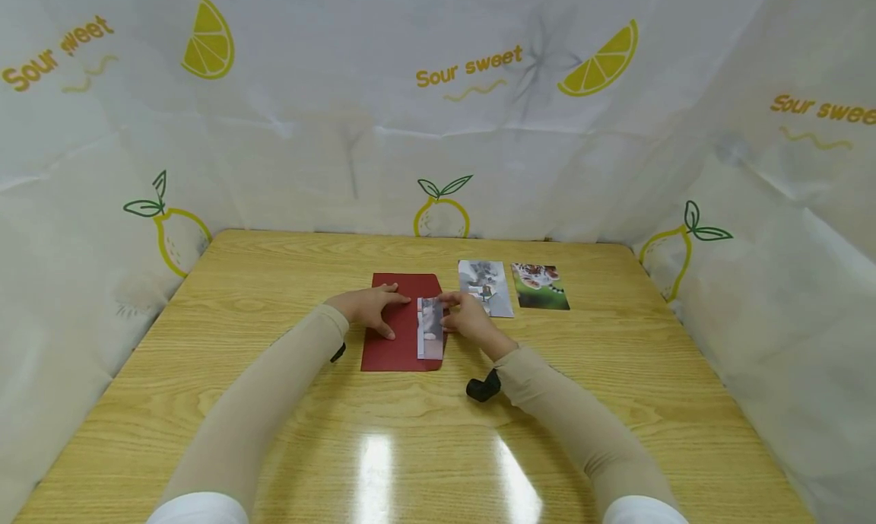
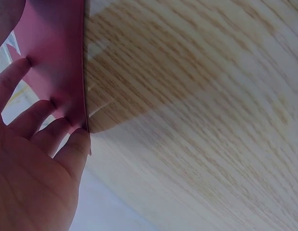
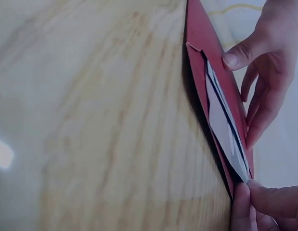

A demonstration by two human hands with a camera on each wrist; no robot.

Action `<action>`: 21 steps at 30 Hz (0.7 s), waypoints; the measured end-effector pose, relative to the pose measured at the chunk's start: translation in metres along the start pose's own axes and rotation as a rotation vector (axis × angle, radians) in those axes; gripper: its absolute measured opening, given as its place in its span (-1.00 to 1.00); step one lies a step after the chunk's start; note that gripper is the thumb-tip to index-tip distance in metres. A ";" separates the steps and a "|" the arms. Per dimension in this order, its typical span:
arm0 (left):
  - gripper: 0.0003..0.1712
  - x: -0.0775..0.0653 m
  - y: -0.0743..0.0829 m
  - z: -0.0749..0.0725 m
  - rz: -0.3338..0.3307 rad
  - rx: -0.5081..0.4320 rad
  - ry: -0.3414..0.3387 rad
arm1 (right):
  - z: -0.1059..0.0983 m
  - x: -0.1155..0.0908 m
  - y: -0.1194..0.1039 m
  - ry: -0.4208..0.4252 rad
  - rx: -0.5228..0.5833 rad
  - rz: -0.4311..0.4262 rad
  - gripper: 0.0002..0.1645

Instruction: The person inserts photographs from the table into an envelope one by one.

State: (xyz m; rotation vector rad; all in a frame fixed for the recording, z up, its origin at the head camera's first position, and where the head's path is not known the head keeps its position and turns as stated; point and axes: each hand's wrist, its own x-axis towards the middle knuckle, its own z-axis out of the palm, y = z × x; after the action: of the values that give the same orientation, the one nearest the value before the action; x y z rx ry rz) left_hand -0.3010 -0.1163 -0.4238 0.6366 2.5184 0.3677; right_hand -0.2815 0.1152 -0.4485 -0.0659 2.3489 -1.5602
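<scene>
A red envelope (image 1: 390, 341) lies on the table with its flap side toward the right. Several photo cards (image 1: 433, 328) stick partly out of its right opening, and their inner ends are hidden inside. My left hand (image 1: 372, 309) rests on the envelope with thumb and fingers spread, its fingertips pressing the paper (image 2: 55, 53) in the left wrist view. At the opening, my right hand (image 1: 475, 322) pinches the outer edge of the cards (image 3: 223, 118) between thumb and fingers, as the right wrist view shows.
Right of the envelope, behind my right hand, lies a grey-white picture card (image 1: 494, 277). Beside it is a tiger picture card (image 1: 542, 288). The wooden table (image 1: 438, 448) ends at a white lemon-print curtain (image 1: 328, 151) at the back and sides.
</scene>
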 end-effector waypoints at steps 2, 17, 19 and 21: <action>-0.08 0.000 0.000 0.000 0.003 0.000 0.002 | 0.002 0.001 0.002 0.009 -0.006 -0.002 -0.41; -0.09 -0.001 -0.001 0.000 0.009 -0.004 0.010 | 0.007 0.001 0.000 0.065 0.009 0.005 -0.46; -0.09 -0.001 -0.001 0.000 0.010 -0.003 0.012 | 0.006 0.000 0.000 0.060 0.016 0.009 -0.47; -0.09 0.000 -0.002 0.000 0.011 -0.003 0.013 | 0.006 0.000 0.000 0.054 0.019 0.011 -0.47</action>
State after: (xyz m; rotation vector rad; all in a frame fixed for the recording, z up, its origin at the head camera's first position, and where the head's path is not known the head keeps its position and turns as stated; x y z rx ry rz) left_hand -0.3012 -0.1178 -0.4242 0.6492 2.5268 0.3802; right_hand -0.2797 0.1097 -0.4504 -0.0062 2.3701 -1.5983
